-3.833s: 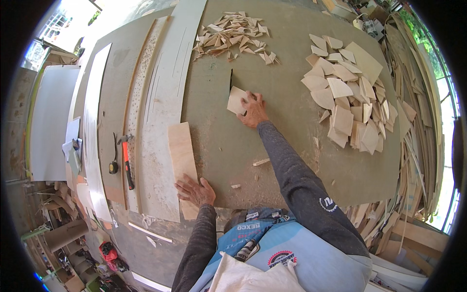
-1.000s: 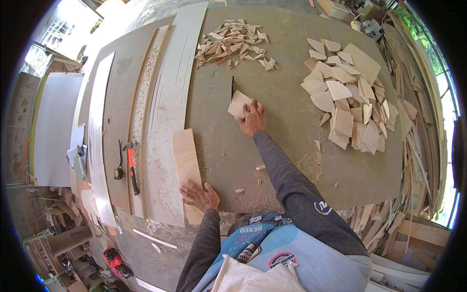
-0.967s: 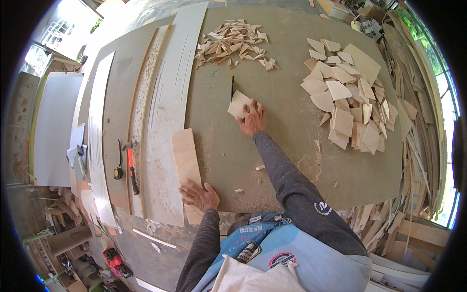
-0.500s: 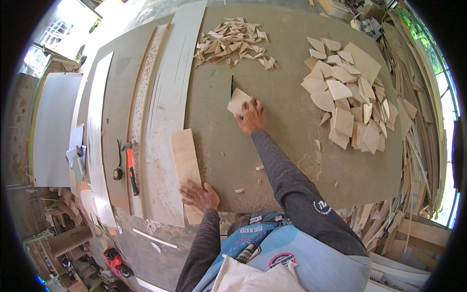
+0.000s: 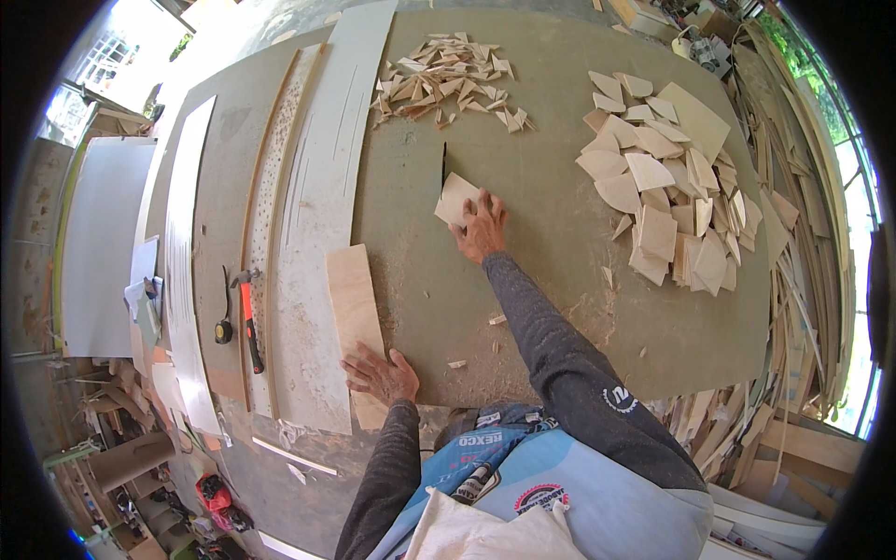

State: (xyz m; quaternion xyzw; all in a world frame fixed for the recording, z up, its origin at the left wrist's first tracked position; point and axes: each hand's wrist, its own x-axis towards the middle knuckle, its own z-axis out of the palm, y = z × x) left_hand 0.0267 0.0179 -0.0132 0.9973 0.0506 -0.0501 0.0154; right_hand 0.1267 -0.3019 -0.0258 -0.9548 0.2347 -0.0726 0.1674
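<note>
My right hand (image 5: 483,227) grips a small pale plywood piece (image 5: 455,196), with its fingers bent over the near right edge. The piece lies on the table beside a thin dark upright line (image 5: 444,159), a blade or a slot; which one I cannot tell. Spread flat, my left hand (image 5: 381,373) rests on a long plywood strip (image 5: 355,289) near the table's front edge. Beyond the right hand is a heap of small pointed offcuts (image 5: 448,79). Farther right, a larger pile of plywood pieces with curved edges (image 5: 653,177) covers the tabletop.
White grooved boards (image 5: 322,196) and a wooden rail (image 5: 271,205) run along the table's left part. A hammer (image 5: 249,322) and a tape measure (image 5: 223,330) lie there. Small chips and sawdust dot the brown tabletop (image 5: 551,121). Stacked timber (image 5: 793,215) stands at the right.
Almost nothing differs. The whole view shifts very slightly; both hands keep their places on the plywood.
</note>
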